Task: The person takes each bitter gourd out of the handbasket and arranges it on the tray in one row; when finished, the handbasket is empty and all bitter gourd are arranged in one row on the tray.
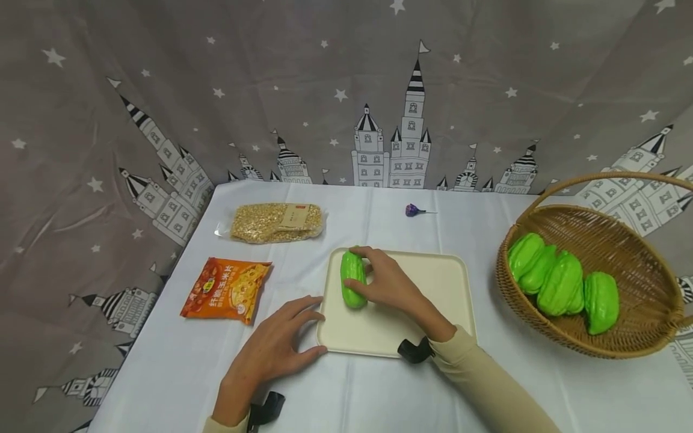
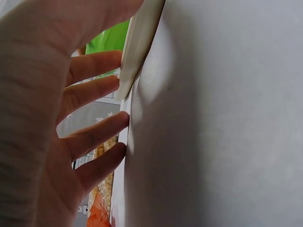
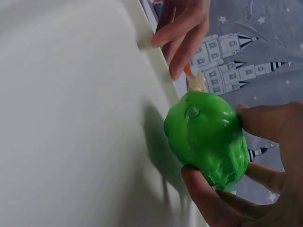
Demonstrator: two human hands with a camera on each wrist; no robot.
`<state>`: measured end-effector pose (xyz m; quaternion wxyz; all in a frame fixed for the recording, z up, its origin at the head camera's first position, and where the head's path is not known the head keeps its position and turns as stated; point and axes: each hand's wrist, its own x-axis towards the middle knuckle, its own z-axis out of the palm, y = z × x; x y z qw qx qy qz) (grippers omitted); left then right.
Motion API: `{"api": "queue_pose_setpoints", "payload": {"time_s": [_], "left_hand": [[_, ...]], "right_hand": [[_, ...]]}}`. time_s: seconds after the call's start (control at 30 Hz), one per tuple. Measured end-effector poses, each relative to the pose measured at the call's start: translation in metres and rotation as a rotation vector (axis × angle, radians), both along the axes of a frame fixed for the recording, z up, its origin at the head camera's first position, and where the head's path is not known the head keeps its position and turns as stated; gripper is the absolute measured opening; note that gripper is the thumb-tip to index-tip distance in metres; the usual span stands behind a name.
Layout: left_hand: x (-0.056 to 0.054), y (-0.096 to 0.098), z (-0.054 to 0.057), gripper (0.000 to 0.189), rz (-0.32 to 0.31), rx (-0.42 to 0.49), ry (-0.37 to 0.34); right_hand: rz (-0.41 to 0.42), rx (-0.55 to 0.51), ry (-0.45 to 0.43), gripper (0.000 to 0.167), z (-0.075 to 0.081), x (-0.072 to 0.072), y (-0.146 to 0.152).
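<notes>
My right hand (image 1: pixel 394 285) grips a glossy green chayote (image 1: pixel 352 296) over the left part of a cream rectangular tray (image 1: pixel 441 285). In the right wrist view, thumb and fingers pinch the chayote (image 3: pixel 206 135) from opposite sides, and its shadow falls on the tray surface beside it. My left hand (image 1: pixel 278 343) rests at the tray's left edge with fingers spread and thumb near the lower left corner. The left wrist view shows its fingertips (image 2: pixel 111 84) right at the tray's outer rim (image 2: pixel 137 52); nothing is held there.
To the right stands a handled wicker basket (image 1: pixel 644 282) with several green chayotes (image 1: pixel 560 282). An orange snack bag (image 1: pixel 226 290) lies left of the tray, below a clear bag of yellow kernels (image 1: pixel 260 222). A small purple-wrapped lollipop (image 1: pixel 412 210) lies behind the tray.
</notes>
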<state>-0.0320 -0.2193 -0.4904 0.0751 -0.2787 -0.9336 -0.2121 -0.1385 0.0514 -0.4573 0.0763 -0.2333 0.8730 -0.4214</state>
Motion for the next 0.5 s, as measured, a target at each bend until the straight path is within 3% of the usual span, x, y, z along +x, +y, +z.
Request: {"api": "queue_pose_setpoints", "payload": {"time_s": [0.2,0.5], "left_hand": [[-0.002,0.001,0.000,0.055,0.002,0.003,-0.009],[0.000,0.000,0.000,0.056,0.004,0.014,-0.030]], "right_hand": [[-0.024,-0.001,-0.008,0.068,-0.005,-0.007,-0.020],[-0.076,-0.001,-0.043,0.073,-0.011,-0.005,-0.031]]}}
